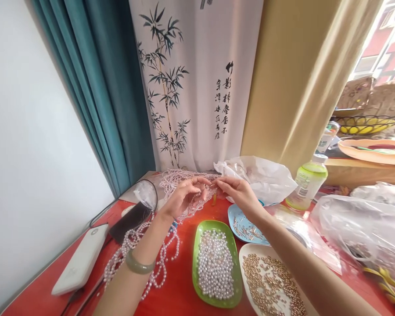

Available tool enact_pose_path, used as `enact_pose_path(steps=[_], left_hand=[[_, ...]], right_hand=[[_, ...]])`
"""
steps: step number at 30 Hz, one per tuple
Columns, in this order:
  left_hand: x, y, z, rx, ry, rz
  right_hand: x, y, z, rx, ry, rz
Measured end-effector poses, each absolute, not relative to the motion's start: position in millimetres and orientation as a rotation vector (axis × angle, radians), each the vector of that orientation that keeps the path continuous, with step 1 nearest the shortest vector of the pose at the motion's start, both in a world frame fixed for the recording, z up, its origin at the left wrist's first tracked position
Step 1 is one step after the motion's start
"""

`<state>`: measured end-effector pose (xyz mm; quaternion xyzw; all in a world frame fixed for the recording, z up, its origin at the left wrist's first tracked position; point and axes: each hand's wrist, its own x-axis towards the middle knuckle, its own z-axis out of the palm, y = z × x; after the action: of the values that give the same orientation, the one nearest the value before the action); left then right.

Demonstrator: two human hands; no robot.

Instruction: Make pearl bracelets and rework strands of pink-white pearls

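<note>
My left hand [187, 196] and my right hand [237, 192] meet above the red table [181, 281], fingertips pinched together on a strand of white pearl beads [179, 177]. More pearl strands [161, 259] trail under my left forearm, which wears a green bangle [138, 265]. Below the hands sit a green tray [195, 259] of loose white pearls, a white tray [246, 256] of gold beads and a blue dish [233, 217] of small pins.
A white power bank [80, 259] and a dark pouch [131, 219] lie at the left. Crumpled plastic bags [260, 175], a green-capped bottle [307, 183] and another bag [358, 219] stand right. Curtains hang behind.
</note>
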<state>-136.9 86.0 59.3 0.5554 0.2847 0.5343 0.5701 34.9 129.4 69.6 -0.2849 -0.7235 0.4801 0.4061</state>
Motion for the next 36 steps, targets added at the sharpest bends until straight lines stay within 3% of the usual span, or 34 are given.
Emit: enact_pose_path(steps=[9, 20, 28, 36], left_hand=[[-127, 84, 48, 1.244, 0.808, 1.288], [-112, 96, 27, 1.447, 1.338, 1.159], [-92, 92, 13, 1.565, 1.444, 1.256], [-90, 89, 12, 1.598, 1.447, 1.341]], right_hand=[[59, 124, 59, -0.749, -1.683, 1.236], [64, 129, 48, -0.709, -1.55, 1.287], [68, 132, 45, -0.855, -1.649, 1.026], [65, 128, 47, -0.777, -1.685, 1.088]])
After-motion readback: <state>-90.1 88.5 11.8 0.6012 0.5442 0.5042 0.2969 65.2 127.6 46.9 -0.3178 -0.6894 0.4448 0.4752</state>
